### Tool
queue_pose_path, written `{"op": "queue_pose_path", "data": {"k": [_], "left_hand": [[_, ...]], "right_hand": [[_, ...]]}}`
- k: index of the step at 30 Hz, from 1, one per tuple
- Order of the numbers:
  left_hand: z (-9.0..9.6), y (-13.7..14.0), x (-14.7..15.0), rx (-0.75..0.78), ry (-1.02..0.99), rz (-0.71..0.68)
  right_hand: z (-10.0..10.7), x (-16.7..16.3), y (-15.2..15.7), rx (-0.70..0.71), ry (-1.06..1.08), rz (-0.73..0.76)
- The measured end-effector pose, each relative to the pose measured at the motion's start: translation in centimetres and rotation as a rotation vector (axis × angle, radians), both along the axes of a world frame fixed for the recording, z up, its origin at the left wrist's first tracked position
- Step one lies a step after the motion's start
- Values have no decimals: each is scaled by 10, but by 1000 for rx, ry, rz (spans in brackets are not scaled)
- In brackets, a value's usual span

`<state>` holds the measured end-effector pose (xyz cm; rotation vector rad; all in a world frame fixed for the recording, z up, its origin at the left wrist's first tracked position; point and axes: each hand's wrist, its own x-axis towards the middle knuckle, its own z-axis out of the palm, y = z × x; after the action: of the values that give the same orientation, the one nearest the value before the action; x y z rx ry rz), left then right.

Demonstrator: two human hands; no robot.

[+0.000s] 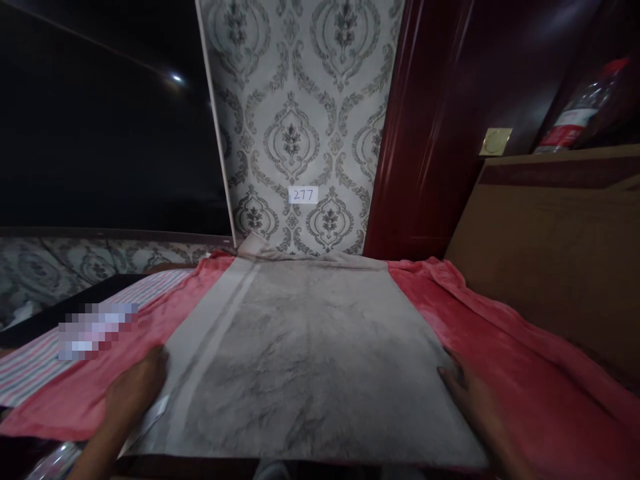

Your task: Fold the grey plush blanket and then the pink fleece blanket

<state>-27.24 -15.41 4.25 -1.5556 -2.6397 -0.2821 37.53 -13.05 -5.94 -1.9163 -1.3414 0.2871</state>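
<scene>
A grey plush towel (310,333) with a pale band along its left side lies spread out flat in front of me. Beneath it is a pink-red plush blanket (510,360) that shows on both sides. My left hand (137,383) is closed at the towel's left edge, fingers curled over it, close to a small white tag (156,412). At the right edge, my right hand (465,383) has its thumb over the towel and its fingers bent at the border. The undersides of both hands are hidden.
A striped cloth (30,367) lies at the left below a large dark screen (110,133). A cardboard box (555,253) stands at the right, with a red-capped plastic bottle (570,127) above it. Behind are patterned wallpaper (290,87) and a dark red panel (420,133).
</scene>
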Motion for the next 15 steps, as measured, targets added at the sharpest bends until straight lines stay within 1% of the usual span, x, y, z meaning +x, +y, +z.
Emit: {"op": "queue_pose_path", "data": {"k": [3, 10, 15], "left_hand": [[0, 0, -1, -44, -21, 27], [0, -5, 3, -13, -20, 22], [-4, -4, -1, 49, -22, 15]], "right_hand": [[0, -5, -5, -6, -27, -7], [6, -15, -8, -21, -47, -69], [2, -14, -6, 29, -48, -54]]}}
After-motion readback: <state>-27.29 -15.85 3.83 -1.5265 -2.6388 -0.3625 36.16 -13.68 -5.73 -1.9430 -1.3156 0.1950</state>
